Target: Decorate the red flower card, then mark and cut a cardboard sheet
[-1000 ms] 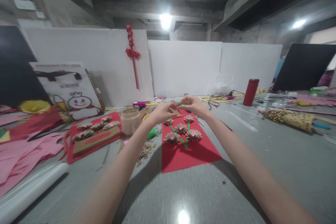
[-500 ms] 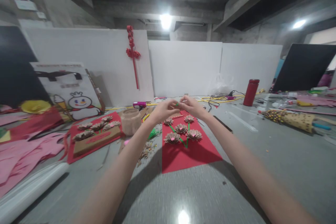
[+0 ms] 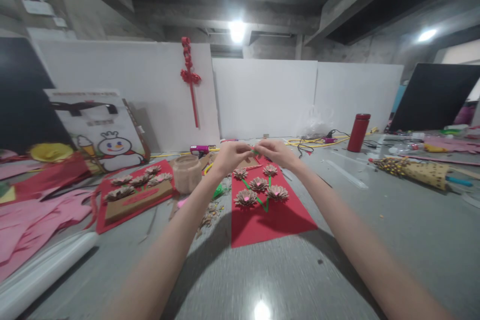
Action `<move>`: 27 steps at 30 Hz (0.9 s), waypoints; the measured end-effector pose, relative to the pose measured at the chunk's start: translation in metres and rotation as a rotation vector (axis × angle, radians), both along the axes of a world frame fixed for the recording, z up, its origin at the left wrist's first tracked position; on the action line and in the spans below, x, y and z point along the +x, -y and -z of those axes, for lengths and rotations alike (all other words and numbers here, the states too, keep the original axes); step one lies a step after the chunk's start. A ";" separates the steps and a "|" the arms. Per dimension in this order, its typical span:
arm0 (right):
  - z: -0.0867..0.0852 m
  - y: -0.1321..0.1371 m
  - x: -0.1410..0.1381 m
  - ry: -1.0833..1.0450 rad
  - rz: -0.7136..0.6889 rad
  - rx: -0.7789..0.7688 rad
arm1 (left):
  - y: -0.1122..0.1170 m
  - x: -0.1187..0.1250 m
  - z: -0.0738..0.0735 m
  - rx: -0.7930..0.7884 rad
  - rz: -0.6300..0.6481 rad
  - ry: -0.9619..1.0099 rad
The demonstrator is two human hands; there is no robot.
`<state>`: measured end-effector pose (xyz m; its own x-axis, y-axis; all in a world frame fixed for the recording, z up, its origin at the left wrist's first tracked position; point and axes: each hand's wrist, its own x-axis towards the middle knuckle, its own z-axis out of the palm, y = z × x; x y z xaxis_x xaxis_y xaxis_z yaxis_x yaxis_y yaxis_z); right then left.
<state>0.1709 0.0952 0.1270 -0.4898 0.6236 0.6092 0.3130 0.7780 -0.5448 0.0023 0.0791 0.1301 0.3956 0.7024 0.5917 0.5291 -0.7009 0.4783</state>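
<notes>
My left hand (image 3: 234, 156) and my right hand (image 3: 276, 153) meet above the far end of a red sheet (image 3: 275, 227). Their fingers are pinched together around a small green piece (image 3: 255, 152), mostly hidden by the fingertips; its kind cannot be made out. On the sheet below sit several brown cardboard flowers (image 3: 258, 183) with pink centres. Green strips (image 3: 267, 204) run from them like stems and join in a V. Behind the flowers, partly under my hands, lies a thin pencil-like stick (image 3: 252, 167).
To the left are a tan jar (image 3: 187, 175), brown scraps (image 3: 208, 217) and a second red sheet with flowers and a cardboard strip (image 3: 138, 204). Pink sheets (image 3: 48, 220) and a clear roll (image 3: 48, 272) lie farther left. A red bottle (image 3: 359, 133) and wrapped bouquet (image 3: 416, 170) stand and lie right.
My hands have dipped slightly and the fingertips have shifted a little, with the green piece still between them. The flowers and sheet have stayed in place.
</notes>
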 end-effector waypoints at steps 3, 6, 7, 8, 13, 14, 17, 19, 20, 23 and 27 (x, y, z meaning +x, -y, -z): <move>0.001 -0.005 0.001 -0.225 0.119 -0.007 | -0.005 -0.001 0.004 -0.080 0.023 0.079; 0.002 -0.013 0.004 -0.404 0.165 -0.085 | -0.006 0.001 0.005 -0.157 0.039 0.137; 0.003 -0.015 0.004 -0.427 0.176 -0.105 | -0.006 0.002 0.005 -0.178 0.040 0.146; 0.003 -0.016 0.005 -0.439 0.183 -0.119 | -0.006 0.002 0.005 -0.199 0.047 0.156; 0.003 -0.017 0.005 -0.420 0.182 -0.142 | -0.004 0.004 0.005 -0.368 0.153 0.293; 0.003 -0.017 0.005 -0.411 0.180 -0.142 | -0.004 0.004 0.005 -0.405 0.170 0.332; 0.003 -0.015 0.004 -0.399 0.166 -0.122 | -0.003 0.003 0.005 -0.487 0.209 0.453; 0.002 -0.013 0.004 -0.372 0.162 -0.086 | -0.002 0.003 0.004 -0.517 0.217 0.515; 0.002 -0.012 0.004 -0.349 0.165 -0.064 | -0.001 0.004 0.003 -0.528 0.214 0.532; 0.001 -0.008 0.004 -0.300 0.176 -0.021 | 0.001 0.004 0.002 -0.561 0.190 0.526; 0.000 -0.005 0.005 -0.325 0.142 -0.058 | 0.000 0.004 0.002 -0.592 0.166 0.500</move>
